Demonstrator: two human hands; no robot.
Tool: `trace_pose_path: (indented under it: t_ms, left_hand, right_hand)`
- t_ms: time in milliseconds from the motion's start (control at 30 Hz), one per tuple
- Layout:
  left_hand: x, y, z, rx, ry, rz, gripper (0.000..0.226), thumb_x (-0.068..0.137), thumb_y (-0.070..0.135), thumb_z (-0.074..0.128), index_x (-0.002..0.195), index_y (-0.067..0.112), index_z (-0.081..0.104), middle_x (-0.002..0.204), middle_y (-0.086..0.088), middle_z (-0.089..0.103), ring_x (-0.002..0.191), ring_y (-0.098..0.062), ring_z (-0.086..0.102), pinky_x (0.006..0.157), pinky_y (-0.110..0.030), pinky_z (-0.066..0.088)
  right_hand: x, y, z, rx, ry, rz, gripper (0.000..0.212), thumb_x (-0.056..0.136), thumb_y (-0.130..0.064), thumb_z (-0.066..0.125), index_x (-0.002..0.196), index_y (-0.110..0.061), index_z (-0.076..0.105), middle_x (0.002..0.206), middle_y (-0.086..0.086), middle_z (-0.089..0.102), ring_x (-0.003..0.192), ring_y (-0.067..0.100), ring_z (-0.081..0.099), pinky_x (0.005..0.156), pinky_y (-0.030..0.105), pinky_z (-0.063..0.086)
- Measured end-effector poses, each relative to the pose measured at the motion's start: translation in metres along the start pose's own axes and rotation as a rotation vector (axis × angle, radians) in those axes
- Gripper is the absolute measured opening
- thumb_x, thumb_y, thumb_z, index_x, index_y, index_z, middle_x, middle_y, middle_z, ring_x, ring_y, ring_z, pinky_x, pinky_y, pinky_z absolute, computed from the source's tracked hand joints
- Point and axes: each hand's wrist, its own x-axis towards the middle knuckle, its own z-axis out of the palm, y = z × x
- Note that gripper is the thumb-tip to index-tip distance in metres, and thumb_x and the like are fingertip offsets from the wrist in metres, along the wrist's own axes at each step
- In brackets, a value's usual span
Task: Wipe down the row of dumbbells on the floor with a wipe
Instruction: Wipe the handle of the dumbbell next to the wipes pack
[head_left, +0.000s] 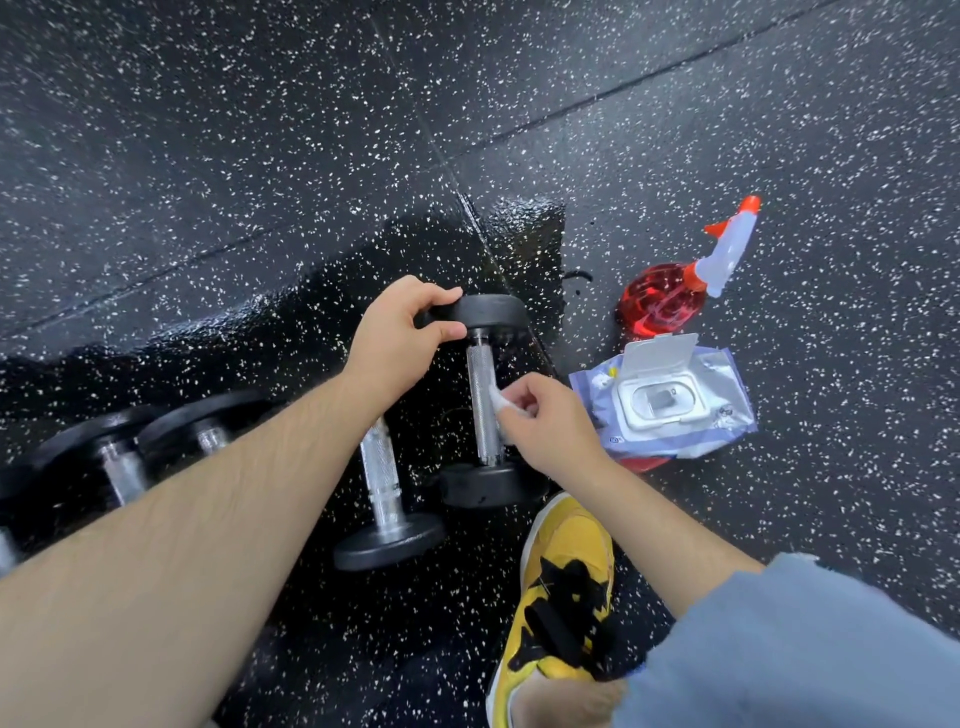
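Several black dumbbells with knurled steel handles lie in a row on the wet speckled floor. My left hand (402, 332) grips the far black head of the rightmost dumbbell (485, 400). My right hand (545, 421) pinches a crumpled white wipe (506, 408) against that dumbbell's steel handle, near its middle. A second dumbbell (387, 493) lies just to the left, partly under my left forearm. Two more dumbbells (119, 457) sit further left, blurred.
An open pack of wipes (670, 405) with its lid flipped up lies right of the dumbbells. A red spray bottle (675, 296) lies on its side behind it. My yellow and black shoe (561, 597) stands by the near dumbbell head. The floor around the dumbbells shines wet.
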Motion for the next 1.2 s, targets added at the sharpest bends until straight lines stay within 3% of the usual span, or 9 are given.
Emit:
trace_pose_path:
  t_ms: [133,367,533,633,733,833,1000,1133,1200]
  left_hand:
    - [0.0,0.0,0.001,0.005,-0.001,0.009,0.039,0.081,0.019,0.082,0.118,0.026,0.073,0.097,0.007,0.06,0.091,-0.009,0.054,0.088,-0.022,0.043]
    - [0.0,-0.001,0.003,-0.004,0.01,0.014,0.038,0.08,0.018,0.082,0.117,0.025,0.073,0.096,0.008,0.059,0.09,-0.007,0.054,0.085,-0.018,0.04]
    - [0.001,0.0,0.002,0.004,0.009,0.027,0.038,0.08,0.018,0.082,0.117,0.024,0.074,0.096,0.005,0.059,0.088,-0.007,0.052,0.084,-0.017,0.04]
    - [0.001,0.0,0.002,0.009,0.008,0.032,0.038,0.081,0.018,0.082,0.118,0.024,0.074,0.098,0.002,0.06,0.09,-0.008,0.053,0.081,-0.014,0.038]
    - [0.001,-0.003,0.001,0.007,0.008,0.031,0.038,0.081,0.017,0.082,0.118,0.024,0.074,0.1,0.001,0.062,0.093,-0.01,0.055,0.082,-0.011,0.038]
    - [0.001,-0.003,0.002,0.0,0.012,0.04,0.038,0.081,0.017,0.082,0.117,0.024,0.074,0.099,0.005,0.061,0.093,-0.008,0.054,0.086,-0.014,0.04]
    - [0.001,-0.004,0.004,-0.015,0.019,0.05,0.039,0.08,0.017,0.082,0.117,0.024,0.074,0.098,0.008,0.061,0.095,-0.007,0.055,0.089,-0.022,0.041]
    - [0.002,-0.003,0.005,-0.006,0.012,0.062,0.039,0.08,0.017,0.082,0.118,0.023,0.074,0.097,0.008,0.059,0.093,-0.006,0.053,0.09,-0.023,0.043]
    - [0.003,-0.004,0.006,-0.019,0.009,0.061,0.039,0.08,0.017,0.082,0.117,0.023,0.074,0.096,0.008,0.059,0.092,-0.008,0.054,0.092,-0.031,0.047]
  right_hand:
    - [0.011,-0.006,-0.007,0.185,0.136,0.057,0.016,0.089,-0.031,0.07,0.083,-0.017,0.067,0.07,-0.01,0.067,0.062,-0.002,0.057,0.06,0.013,0.044]
    - [0.01,0.004,0.0,0.165,0.031,0.114,0.027,0.084,-0.045,0.076,0.078,-0.021,0.066,0.079,-0.002,0.071,0.069,0.007,0.06,0.072,0.03,0.051]
    - [0.02,0.002,-0.002,0.266,0.094,0.102,0.008,0.085,-0.027,0.072,0.079,-0.024,0.067,0.081,-0.01,0.073,0.077,0.01,0.067,0.08,0.038,0.057]
    - [0.011,0.006,-0.002,0.182,0.003,0.091,0.015,0.081,-0.033,0.074,0.076,-0.021,0.065,0.072,-0.009,0.069,0.067,0.008,0.06,0.071,0.029,0.051]
    - [0.0,0.018,-0.013,0.104,-0.096,0.105,0.004,0.075,-0.027,0.067,0.076,-0.031,0.067,0.065,-0.011,0.067,0.064,0.01,0.059,0.068,0.031,0.05]
    - [0.006,0.016,-0.015,0.175,0.007,0.111,0.012,0.084,-0.018,0.069,0.079,-0.029,0.067,0.066,-0.012,0.065,0.063,0.007,0.057,0.066,0.029,0.047]
    - [-0.003,0.007,-0.01,0.171,-0.098,0.123,0.02,0.076,-0.037,0.082,0.072,-0.023,0.07,0.083,0.0,0.075,0.066,0.005,0.057,0.072,0.026,0.052]
    - [0.004,0.005,-0.015,0.188,-0.021,0.079,0.007,0.076,-0.033,0.077,0.08,-0.037,0.072,0.075,-0.003,0.072,0.065,0.008,0.061,0.071,0.034,0.054]
    - [0.0,0.005,-0.014,0.118,-0.031,0.066,0.005,0.079,-0.03,0.076,0.079,-0.032,0.072,0.07,-0.006,0.069,0.061,0.005,0.056,0.066,0.029,0.05]
